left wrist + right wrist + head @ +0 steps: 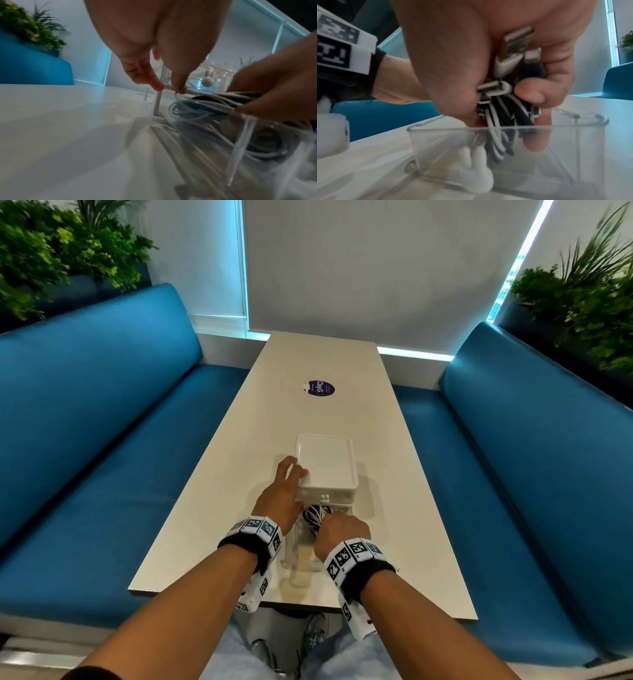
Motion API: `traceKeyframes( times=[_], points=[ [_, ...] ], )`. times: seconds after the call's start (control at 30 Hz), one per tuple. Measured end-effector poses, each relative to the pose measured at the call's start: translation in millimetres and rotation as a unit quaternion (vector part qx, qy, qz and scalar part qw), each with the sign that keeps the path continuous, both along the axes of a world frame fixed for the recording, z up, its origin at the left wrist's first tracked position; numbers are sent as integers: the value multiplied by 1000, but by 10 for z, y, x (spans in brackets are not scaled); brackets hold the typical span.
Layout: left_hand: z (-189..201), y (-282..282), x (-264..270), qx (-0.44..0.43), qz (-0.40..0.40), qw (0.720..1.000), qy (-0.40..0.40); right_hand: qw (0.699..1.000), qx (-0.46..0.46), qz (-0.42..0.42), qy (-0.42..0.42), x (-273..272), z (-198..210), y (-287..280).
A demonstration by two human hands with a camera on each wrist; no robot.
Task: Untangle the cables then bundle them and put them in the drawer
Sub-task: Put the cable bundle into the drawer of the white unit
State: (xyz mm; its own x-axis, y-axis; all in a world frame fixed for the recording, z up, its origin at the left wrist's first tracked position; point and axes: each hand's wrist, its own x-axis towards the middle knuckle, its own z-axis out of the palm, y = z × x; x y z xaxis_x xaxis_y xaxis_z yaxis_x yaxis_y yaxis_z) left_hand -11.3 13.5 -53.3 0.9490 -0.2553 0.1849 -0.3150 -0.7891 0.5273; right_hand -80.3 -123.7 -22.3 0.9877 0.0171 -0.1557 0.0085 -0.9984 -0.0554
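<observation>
A white drawer unit (325, 461) stands on the table, and its clear lower drawer (297, 549) is pulled out toward me. My right hand (339, 529) grips a bundle of black and white cables (313, 517) and holds it inside that drawer. In the right wrist view the right hand (496, 94) is curled round the cables (501, 121), their USB plugs stick up past the fingers, and the loops hang below the drawer's rim (488, 128). My left hand (291, 474) rests with straight fingers on the unit's top left corner. More coiled cable (197, 112) lies in the drawer.
A white rabbit-shaped knob (474, 174) sits on the drawer's front. The long table (376, 422) carries a round purple sticker (321, 388) farther back. Blue benches (102, 440) (513, 457) flank the table, with plants (51, 251) behind them.
</observation>
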Motion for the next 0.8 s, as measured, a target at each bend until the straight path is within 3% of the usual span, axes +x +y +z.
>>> traceKeyframes(
  times=[0.13, 0.2, 0.43, 0.57, 0.8],
  points=[
    [43, -89, -5, 143, 35, 987, -61, 1000, 2, -3, 11, 19, -5, -11],
    [19, -114, -6, 172, 32, 982, -68, 1000, 13, -6, 9, 28, -5, -4],
    [-60, -187, -106, 139, 20, 989, -43, 993, 95, -75, 0, 123, -43, 53],
    [-60, -189, -84, 108, 8, 994, -26, 991, 94, -98, 0, 180, -149, 131],
    [-1, -194, -73, 133, 7, 991, -30, 978, 133, -157, 41, 249, -233, 151]
  ],
)
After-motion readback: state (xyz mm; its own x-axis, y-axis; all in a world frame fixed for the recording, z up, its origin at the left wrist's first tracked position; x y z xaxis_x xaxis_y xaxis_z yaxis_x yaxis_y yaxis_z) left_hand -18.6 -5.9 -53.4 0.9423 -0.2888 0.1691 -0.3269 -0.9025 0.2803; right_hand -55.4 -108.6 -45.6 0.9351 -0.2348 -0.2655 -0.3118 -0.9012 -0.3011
